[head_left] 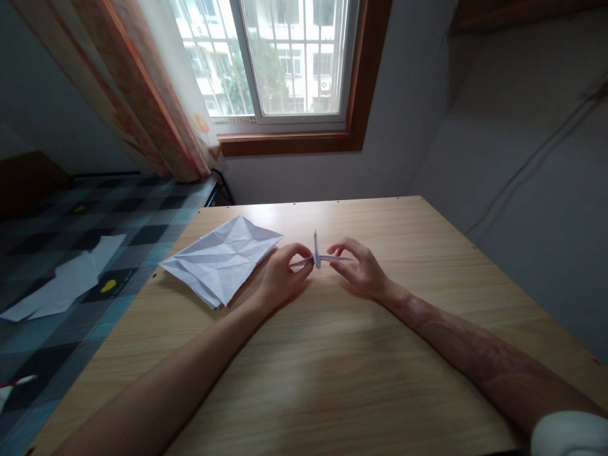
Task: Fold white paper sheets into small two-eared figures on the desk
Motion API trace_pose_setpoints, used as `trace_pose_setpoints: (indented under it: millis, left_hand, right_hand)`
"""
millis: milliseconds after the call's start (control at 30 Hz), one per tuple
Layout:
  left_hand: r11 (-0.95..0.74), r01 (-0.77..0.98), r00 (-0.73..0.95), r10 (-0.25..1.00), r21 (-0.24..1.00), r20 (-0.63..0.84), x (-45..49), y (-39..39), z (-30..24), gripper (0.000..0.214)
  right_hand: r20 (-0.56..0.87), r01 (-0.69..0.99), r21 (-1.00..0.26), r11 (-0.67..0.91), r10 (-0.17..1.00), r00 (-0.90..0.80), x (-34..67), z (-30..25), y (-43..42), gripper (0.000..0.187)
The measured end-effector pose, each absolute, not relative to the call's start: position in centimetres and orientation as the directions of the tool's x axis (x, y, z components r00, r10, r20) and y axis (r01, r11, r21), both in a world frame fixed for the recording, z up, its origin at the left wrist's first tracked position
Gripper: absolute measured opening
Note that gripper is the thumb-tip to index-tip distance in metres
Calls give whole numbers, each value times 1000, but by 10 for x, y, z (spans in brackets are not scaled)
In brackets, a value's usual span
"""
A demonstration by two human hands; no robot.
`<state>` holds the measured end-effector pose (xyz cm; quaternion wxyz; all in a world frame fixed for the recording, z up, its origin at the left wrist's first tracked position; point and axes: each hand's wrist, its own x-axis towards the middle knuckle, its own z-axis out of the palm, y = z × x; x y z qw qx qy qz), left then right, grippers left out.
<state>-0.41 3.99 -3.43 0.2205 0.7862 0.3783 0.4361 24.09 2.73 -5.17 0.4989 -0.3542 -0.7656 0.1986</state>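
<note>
Over the middle of the table, a small white origami crane [316,253] is seen end-on, with one narrow part upright and a thin wing to either side. My left hand [284,271] is closed, pinching the left wing between thumb and fingers. The right wing passes between the thumb and curled fingers of my right hand [360,267], which also grips it. Left of my left hand lies a stack of creased white paper sheets [228,256], roughly diamond-shaped. The crane's underside is hard to make out.
The light wooden table [332,367] has a wall close on its right and a window [294,63] beyond. To the left, a bed with a checked cover [156,209] holds loose white paper pieces [71,282]. An orange curtain [156,88] hangs above it.
</note>
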Motion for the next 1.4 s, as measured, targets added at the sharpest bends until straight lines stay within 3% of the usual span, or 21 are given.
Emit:
trace_pose_setpoints:
  millis: [133, 633, 967, 1167, 1300, 1400]
  left_hand:
    - [-666, 402, 365, 746, 628, 557, -3, 44, -37, 8]
    - [-727, 514, 403, 673, 455, 620, -11, 49, -38, 23]
    - [-742, 514, 401, 652, 430, 644, -13, 51, -40, 22]
    - [-761, 545, 437, 615, 350, 656, -11, 50, -42, 16]
    - [-758, 553, 447, 621, 347, 645, -11, 51, -44, 11]
    - [-757, 547, 447, 625, 357, 640, -11, 51, -44, 11]
  right_hand:
    - [657, 478, -515, 711, 686, -313, 236, -55, 29, 14]
    - [682, 670, -411, 618, 696, -223, 245, -60, 32, 20]
    - [695, 669, -412, 619, 688, -208, 246, -60, 32, 23]
    - [690, 616, -434, 657, 682, -243, 244, -59, 32, 16]
    - [673, 560, -486, 671, 696, -251, 242, -56, 28, 11]
    - [623, 460, -595, 659, 740, -256, 244, -51, 27, 17]
